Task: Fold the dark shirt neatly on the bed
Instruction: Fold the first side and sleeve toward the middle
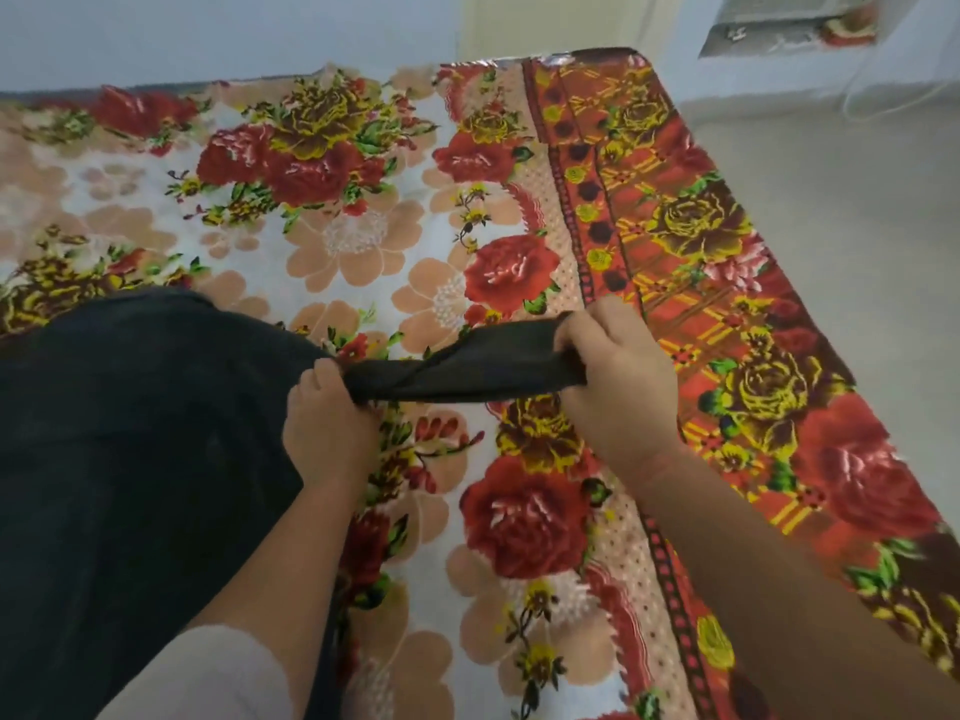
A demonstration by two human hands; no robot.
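One view only, head camera, looking down over the bed.

Bed: covered by a floral blanket with red roses, peach flowers and a red-orange patterned border along the right edge. Pale floor is seen to the right of the bed, and a pale wall beyond its far edge.

Dark shirt: the body is spread over the left part of the bed and runs out of the picture at the left and bottom edges. One sleeve is drawn out to the right from the body, bunched and stretched level between the two hands, just above the blanket.

Left hand: closed, fingers curled around the sleeve where it joins the shirt body, knuckles up. A light sleeve cuff is seen on the left forearm near the bottom edge.

Right hand: closed, the sleeve's far end pinched between thumb and fingers, over the inner edge of the patterned border. The right forearm is bare.

Whether the sleeve touches the blanket under its middle cannot be told.
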